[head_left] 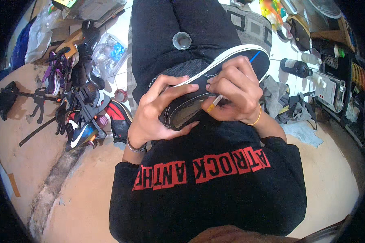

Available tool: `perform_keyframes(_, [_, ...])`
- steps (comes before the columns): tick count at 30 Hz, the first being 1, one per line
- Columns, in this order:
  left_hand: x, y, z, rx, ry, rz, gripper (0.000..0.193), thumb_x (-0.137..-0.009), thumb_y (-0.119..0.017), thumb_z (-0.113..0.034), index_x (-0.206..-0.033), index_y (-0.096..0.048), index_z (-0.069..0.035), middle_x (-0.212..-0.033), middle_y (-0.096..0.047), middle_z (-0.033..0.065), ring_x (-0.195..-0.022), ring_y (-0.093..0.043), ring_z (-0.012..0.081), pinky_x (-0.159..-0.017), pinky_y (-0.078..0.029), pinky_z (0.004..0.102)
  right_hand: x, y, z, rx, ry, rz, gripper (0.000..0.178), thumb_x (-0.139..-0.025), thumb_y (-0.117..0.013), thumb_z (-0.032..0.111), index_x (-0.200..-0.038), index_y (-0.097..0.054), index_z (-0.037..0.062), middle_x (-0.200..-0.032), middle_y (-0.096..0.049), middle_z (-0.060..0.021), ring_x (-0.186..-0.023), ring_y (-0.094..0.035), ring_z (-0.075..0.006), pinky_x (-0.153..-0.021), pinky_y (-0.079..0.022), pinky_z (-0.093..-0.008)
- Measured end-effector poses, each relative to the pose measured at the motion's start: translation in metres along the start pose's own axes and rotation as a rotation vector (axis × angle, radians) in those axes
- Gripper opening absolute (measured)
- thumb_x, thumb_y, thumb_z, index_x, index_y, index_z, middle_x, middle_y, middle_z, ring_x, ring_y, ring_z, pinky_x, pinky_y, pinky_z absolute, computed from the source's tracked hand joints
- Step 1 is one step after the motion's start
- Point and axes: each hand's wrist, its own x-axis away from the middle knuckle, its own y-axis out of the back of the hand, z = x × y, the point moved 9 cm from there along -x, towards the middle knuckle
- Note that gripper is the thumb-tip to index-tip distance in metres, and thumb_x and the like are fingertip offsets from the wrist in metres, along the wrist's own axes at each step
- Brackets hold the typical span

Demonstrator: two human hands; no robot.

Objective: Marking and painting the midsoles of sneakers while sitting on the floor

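A dark grey fabric shoe [185, 73] with a white band along its sole edge lies tilted above my lap. My left hand [152, 107] grips its stitched opening, with the thumb under the rim and fingers over the side. Pinched in my right hand [237, 89] is a thin paintbrush [255, 56], its blue handle sticking out past my knuckles. The brush's yellowish tip points down toward the shoe's opening, and its middle is hidden by my fingers. My right fingers also touch the shoe. A small grey cup [182, 41] rests on my dark trousers, beyond the shoe.
At left, several shoes, including a red and black one [117, 115], lie among black bar clamps [39, 99]. Near them is a clear plastic bag [109, 56]. On the right are a dark bottle [295, 68], grey cloth scraps [290, 106] and a black shelf [344, 95].
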Motion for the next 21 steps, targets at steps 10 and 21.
perform_keyframes(10, [0.0011, -0.0035, -0.0009, -0.066, -0.026, -0.001, 0.067, -0.057, -0.087, -0.018, -0.120, -0.065, -0.010, -0.113, -0.061, 0.0164, -0.100, -0.066, 0.0309, -0.083, -0.055, 0.0372, 0.0017, -0.0044, -0.0036, -0.057, -0.002, 0.063, 0.028, -0.045, -0.075, 0.014, -0.067, -0.062, 0.0028, -0.068, -0.058, -0.0061, -0.064, -0.053, -0.0254, -0.056, -0.040, -0.0337])
perform_keyframes(21, [-0.0001, -0.0007, -0.0009, -0.085, -0.068, -0.015, 0.062, -0.056, -0.085, -0.019, -0.116, -0.069, -0.013, -0.113, -0.062, 0.0152, -0.094, -0.068, 0.0303, -0.079, -0.056, 0.0373, 0.0064, -0.0043, -0.0015, -0.049, -0.022, 0.087, 0.031, -0.047, -0.076, 0.014, -0.074, -0.066, 0.0030, -0.072, -0.061, -0.0068, -0.068, -0.055, -0.0255, -0.061, -0.042, -0.0342])
